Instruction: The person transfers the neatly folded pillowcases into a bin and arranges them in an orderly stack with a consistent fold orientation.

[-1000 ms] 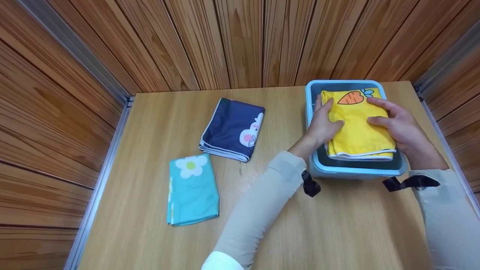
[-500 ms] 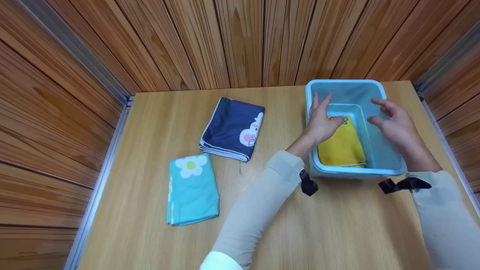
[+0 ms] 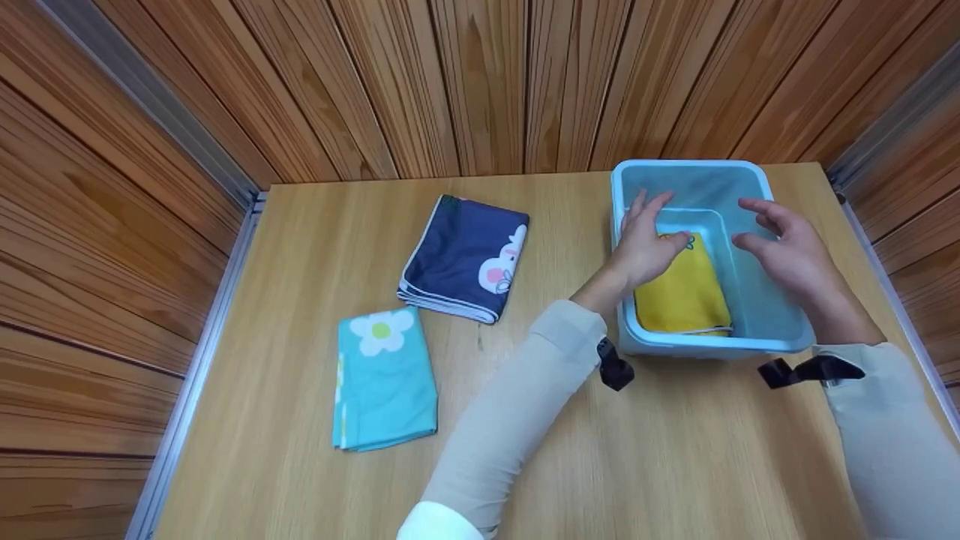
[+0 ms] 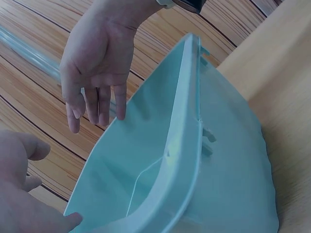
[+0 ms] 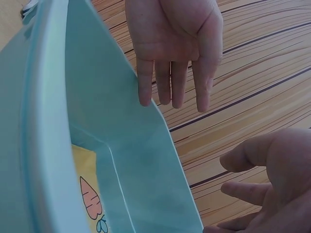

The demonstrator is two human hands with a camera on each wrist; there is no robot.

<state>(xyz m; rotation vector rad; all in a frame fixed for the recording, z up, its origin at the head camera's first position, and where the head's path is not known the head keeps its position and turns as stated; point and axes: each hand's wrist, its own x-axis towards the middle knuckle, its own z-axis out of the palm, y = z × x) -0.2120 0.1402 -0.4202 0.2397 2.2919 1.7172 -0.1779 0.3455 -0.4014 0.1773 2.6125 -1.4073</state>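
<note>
Both hands hover over a light blue plastic bin [image 3: 720,343] at the right of the table. The left hand [image 3: 646,251] is above the bin's left side, fingers spread and holding nothing. Facing it over the right side is the right hand [image 3: 799,255], its fingers loosely bent and nothing between them. Low in the bin lies a folded yellow cloth [image 3: 684,296] with a white edge, partly hidden by the left hand. Its printed carrot [image 5: 91,197] shows in the right wrist view. The left wrist view has both hands above the bin's rim [image 4: 177,136].
A folded navy cloth [image 3: 461,255] with a white rabbit print lies at the table's middle back. Nearer and further left is a folded turquoise cloth [image 3: 386,394] with a white flower. Wood-panelled walls [image 3: 480,82] enclose the table [image 3: 562,465] at the back and sides.
One second ago both hands held the yellow cloth at the bin's top. They let it go, and it dropped to the bottom. The hands have barely moved since.
</note>
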